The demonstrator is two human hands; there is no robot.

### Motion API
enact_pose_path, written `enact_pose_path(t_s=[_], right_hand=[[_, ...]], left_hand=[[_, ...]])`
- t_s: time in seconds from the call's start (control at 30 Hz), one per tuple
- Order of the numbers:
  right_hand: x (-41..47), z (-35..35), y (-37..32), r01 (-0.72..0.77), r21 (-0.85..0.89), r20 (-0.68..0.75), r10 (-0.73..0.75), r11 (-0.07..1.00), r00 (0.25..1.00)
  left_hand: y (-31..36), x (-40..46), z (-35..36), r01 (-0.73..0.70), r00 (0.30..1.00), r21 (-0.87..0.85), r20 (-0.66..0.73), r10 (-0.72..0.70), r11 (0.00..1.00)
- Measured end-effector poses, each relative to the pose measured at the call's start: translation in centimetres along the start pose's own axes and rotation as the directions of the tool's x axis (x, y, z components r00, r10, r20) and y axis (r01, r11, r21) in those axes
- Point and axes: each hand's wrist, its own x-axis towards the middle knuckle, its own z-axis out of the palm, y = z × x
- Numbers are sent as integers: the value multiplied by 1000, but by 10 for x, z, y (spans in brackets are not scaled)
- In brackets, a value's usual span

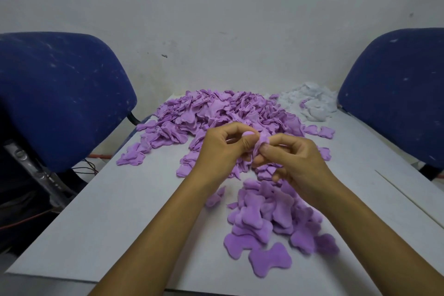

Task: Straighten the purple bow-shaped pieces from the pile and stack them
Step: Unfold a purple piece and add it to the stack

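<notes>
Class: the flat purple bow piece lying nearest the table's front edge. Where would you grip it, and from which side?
Probably pinch the flat bow piece at its narrow waist, coming from above on its near side. It lies flat and largely uncovered at the front of the table, while other pieces crowd its far side.

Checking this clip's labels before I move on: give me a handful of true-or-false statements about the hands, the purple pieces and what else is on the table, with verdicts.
1. Both hands pinch one crumpled purple piece between them. True: the left hand and the right hand both grip it above the table.
2. The big purple pile lies nearer the person than the straightened pieces. False: the pile lies at the far end; the straightened pieces lie close, under the right forearm.
3. A white heap sits at the far right of the table. True.
4. The straightened pieces form one neat vertical stack. False: they overlap loosely, spread out flat.
5. The two chairs are red. False: the left chair and the right chair are blue.
</notes>
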Motion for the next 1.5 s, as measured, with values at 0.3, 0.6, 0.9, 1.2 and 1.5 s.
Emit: enact_pose_path(t_s=[0.3, 0.6, 0.9, 1.2, 1.5], right_hand=[[5, 7, 9, 63, -410, -258, -182, 910, 949], [20, 4, 12, -112, -671, -485, -320, 733, 814], [4, -3, 6, 74, -480, -285, -235, 874, 929], [3, -12, -11, -139, 37, 96, 134, 990, 986], [1, -5, -3, 83, -118, -140, -99, 990, 985]], left_hand=[[0, -7, 21, 65, 995, 165, -80, -53, 984], [11, -14, 46, -165, 979, 473, -26, 201, 865], [14, -8, 25, -4, 1000, 183, 26, -1, 983], [18, -4, 20, 6, 990, 34, -141, -1, 999], [8, -5, 18, 7, 979, 91, -205, 12, 996]])
